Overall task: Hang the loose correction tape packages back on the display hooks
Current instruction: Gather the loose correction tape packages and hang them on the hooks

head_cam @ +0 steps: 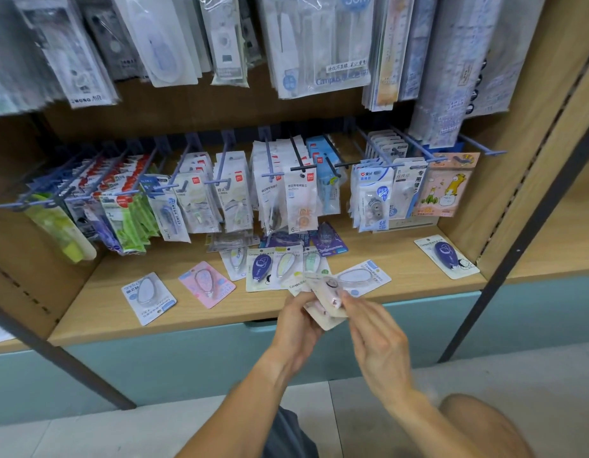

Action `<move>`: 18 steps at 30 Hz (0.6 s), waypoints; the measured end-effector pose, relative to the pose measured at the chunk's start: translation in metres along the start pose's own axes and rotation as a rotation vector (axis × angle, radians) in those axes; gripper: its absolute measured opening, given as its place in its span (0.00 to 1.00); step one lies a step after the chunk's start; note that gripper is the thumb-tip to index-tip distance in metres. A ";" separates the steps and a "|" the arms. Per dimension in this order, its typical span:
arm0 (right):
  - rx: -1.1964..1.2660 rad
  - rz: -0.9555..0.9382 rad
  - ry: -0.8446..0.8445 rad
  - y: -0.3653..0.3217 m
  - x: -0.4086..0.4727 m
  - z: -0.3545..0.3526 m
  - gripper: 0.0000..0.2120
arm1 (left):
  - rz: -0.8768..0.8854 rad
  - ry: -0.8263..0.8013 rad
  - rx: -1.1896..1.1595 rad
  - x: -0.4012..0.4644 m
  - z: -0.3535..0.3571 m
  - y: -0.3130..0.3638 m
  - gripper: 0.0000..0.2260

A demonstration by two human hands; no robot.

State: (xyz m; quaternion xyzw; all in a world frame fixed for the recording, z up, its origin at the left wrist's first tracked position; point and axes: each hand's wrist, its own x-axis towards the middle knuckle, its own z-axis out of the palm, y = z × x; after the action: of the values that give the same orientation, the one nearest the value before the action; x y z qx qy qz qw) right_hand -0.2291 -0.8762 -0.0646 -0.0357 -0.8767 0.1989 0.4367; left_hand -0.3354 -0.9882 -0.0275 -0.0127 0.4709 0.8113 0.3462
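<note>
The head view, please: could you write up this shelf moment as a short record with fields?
setting: wooden shelf under rows of display hooks
held item: pale pink package, gripped by left hand and right hand
loose on shelf: blue-white package, pink package, navy package, and a cluster at the middle
task state: held package not yet hung
</note>
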 end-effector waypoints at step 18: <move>-0.325 0.207 -0.579 0.048 0.042 0.013 0.29 | 0.023 0.041 0.102 -0.026 -0.016 -0.003 0.14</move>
State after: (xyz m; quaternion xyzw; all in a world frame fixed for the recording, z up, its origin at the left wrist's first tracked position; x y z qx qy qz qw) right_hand -0.2701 -0.8267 -0.0585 -0.1358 -0.9761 0.1017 0.1359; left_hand -0.3184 -1.0142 -0.0297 -0.0065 0.5186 0.7898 0.3274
